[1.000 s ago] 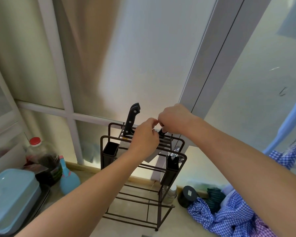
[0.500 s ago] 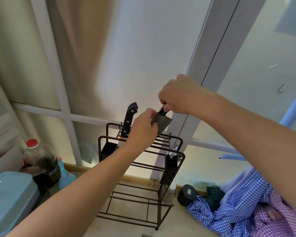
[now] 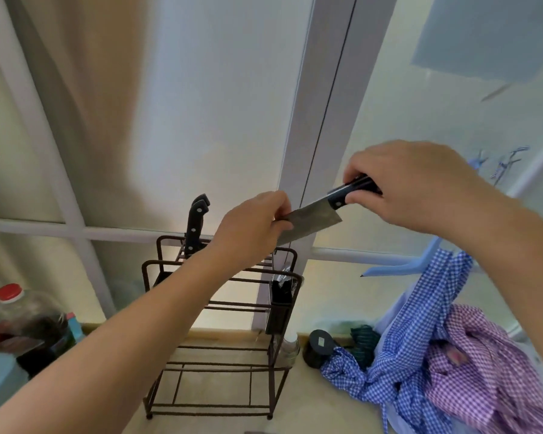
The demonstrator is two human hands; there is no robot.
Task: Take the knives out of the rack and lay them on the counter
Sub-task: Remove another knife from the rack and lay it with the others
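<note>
Right hand [image 3: 420, 186] grips the cleaver [image 3: 314, 219] handle, left hand [image 3: 251, 228] fingers pinch its blade, above the rack [image 3: 220, 308].

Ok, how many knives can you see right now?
2. One knife is held in the air above the rack, right hand on its handle, left hand at the blade. The other knife stands in the rack's top. More may be hidden behind the left hand.

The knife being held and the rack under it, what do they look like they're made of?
The knife: its blade looks like dull, mottled grey steel, matte rather than mirror-bright; its handle looks like glossy black plastic or resin, possibly with a metal strip along its edge. The rack: thin bent rods in a dark brown finish, likely coated metal wire.
</note>
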